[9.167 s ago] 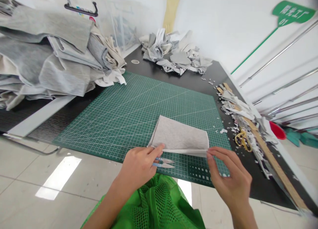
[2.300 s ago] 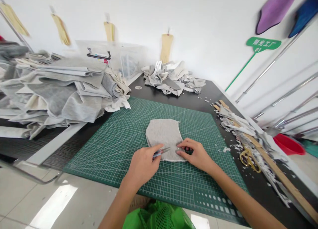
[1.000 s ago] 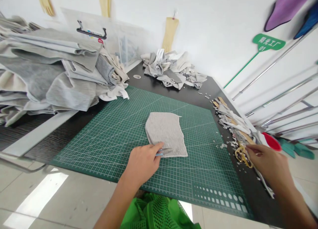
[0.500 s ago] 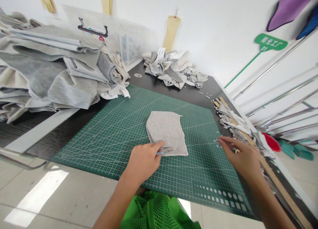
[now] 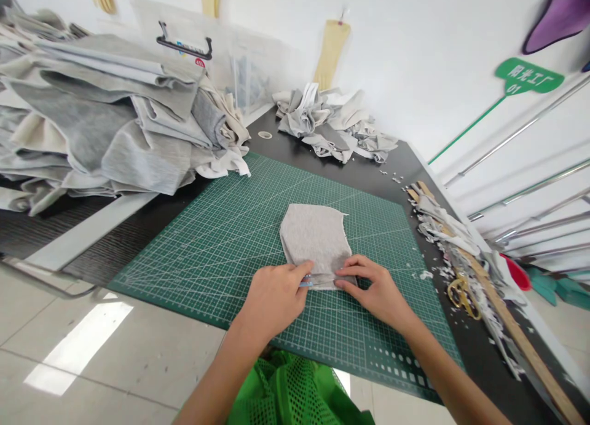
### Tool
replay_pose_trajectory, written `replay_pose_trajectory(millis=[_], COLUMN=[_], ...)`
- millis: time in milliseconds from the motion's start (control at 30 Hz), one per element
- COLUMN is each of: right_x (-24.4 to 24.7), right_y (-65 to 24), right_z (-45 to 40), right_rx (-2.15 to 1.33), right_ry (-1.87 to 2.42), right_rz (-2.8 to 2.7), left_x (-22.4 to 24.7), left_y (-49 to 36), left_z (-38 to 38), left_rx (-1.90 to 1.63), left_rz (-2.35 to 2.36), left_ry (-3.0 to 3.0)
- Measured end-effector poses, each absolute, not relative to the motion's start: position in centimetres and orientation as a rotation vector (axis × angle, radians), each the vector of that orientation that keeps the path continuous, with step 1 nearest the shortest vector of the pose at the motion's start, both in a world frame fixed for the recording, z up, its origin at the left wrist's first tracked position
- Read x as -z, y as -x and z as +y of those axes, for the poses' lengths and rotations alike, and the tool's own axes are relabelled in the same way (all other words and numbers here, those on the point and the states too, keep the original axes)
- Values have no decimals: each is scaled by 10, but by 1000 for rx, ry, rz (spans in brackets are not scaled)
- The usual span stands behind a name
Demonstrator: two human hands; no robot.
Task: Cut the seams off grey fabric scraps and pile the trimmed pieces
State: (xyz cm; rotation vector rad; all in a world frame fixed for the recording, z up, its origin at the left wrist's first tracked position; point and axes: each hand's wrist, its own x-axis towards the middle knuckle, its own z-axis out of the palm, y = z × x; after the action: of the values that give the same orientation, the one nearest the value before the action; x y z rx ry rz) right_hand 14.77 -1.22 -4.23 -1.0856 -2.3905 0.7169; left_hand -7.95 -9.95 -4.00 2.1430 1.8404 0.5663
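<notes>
A folded piece of light grey knit fabric [image 5: 316, 231] lies on the green cutting mat [image 5: 221, 240] in front of me. My left hand [image 5: 279, 296] rests at its lower left, fingers closed around small blue-handled thread snips [image 5: 305, 284]. Their thin metal blades point right over the fabric's near edge, and the grip is mostly hidden by the fingers. My right hand [image 5: 371, 286] pinches the lower right corner of the fabric between thumb and fingertips, just beyond the blade tips.
A tall heap of grey fabric [image 5: 106, 117] stands on the left, with a smaller pile [image 5: 322, 120] at the back. On the right lie gold-handled scissors [image 5: 463, 297], a wooden strip [image 5: 520, 333] and loose scraps [image 5: 426, 275]. A clear plastic box [image 5: 184, 22] stands behind.
My right hand has come left from the mat's scrap-strewn right side and taken hold of the fabric's corner. The left hand keeps the snips at the near edge. The view has shifted slightly.
</notes>
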Motion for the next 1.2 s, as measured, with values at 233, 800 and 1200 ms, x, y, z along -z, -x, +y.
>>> replay_pose_trajectory(millis=[233,800,1200], right_x=[42,42,15], right_y=[-149,-149,-209], right_z=[-14,-24,-10], right_rx=[-761,-635,-213], right_ry=[1061,1083,1410], right_rz=[-2352,-2267,-1845], left_x=[40,40,41], left_y=[80,80,82], left_z=[-99,-98,-98], left_rx=[-564,-537,-522], left_rz=[1828,1828,1826], left_ry=[-2154,-2155,-2158])
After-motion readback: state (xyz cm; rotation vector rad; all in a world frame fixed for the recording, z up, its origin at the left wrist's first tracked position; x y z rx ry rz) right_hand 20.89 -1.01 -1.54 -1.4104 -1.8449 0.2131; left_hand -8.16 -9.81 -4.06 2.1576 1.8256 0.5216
